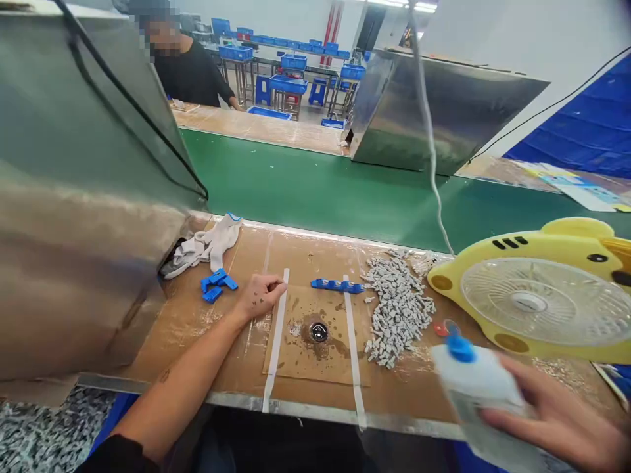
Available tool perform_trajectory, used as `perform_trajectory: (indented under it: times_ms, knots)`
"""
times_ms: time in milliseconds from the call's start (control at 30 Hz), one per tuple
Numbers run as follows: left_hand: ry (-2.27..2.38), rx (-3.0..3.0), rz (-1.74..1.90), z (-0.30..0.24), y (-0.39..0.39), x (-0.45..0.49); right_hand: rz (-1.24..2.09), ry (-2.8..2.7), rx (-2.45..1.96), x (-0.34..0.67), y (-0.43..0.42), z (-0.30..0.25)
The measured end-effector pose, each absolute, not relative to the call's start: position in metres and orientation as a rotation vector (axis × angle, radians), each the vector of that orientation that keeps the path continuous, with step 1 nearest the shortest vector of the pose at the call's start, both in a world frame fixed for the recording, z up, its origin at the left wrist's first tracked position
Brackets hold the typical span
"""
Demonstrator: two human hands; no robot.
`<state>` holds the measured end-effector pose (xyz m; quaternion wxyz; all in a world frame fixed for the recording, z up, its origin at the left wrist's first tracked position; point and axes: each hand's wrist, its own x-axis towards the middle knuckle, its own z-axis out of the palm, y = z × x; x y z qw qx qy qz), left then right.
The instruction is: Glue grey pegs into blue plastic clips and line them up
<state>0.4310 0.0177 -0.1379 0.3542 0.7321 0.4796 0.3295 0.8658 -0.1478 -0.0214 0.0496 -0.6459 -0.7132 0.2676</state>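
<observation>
My right hand (pixel 552 410) is wrapped round a translucent squeeze bottle (pixel 480 394) with a blue cap, tilted over the bench's right front. My left hand (pixel 263 293) rests on the cardboard-covered bench with its fingers curled; the inside of the hand is hidden. Beside it on the left lie several blue plastic blocks (pixel 217 282). Between two white tape strips sits a small dark round dish of liquid (pixel 319 332), with wet spots around it. Farther back is a blue strip-shaped fixture (pixel 338 286) holding small grey pieces. A heap of small grey parts (pixel 398 309) lies to its right.
A yellow animal-shaped fan (pixel 530 295) stands at the right. White gloves (pixel 210 246) lie at the back left by a metal panel (pixel 89 197). A green conveyor belt (pixel 296 184) runs behind the bench, with a white cable (pixel 431 151) hanging down. A person (pixel 190 72) sits across.
</observation>
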Motion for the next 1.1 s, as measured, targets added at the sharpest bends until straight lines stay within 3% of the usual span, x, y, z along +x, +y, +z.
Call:
perform_trajectory:
  times_ms: [167, 333, 767, 1100]
  knots:
    - [1.194, 1.888, 0.892, -0.141, 0.017, 0.427, 1.305, -2.415, -1.911, 0.769, -0.106, -0.017]
    - [1.171, 1.884, 0.892, -0.143, 0.019, 0.426, 1.257, -2.659, -1.914, 0.723, -0.075, -0.012]
    - [1.119, 1.886, 0.906, -0.150, 0.020, 0.428, 1.177, -2.738, -2.103, 0.720, -0.058, 0.006]
    - [1.143, 1.878, 0.899, -0.151, 0.019, 0.428, 1.351, -2.741, -2.118, 0.710, -0.046, 0.017]
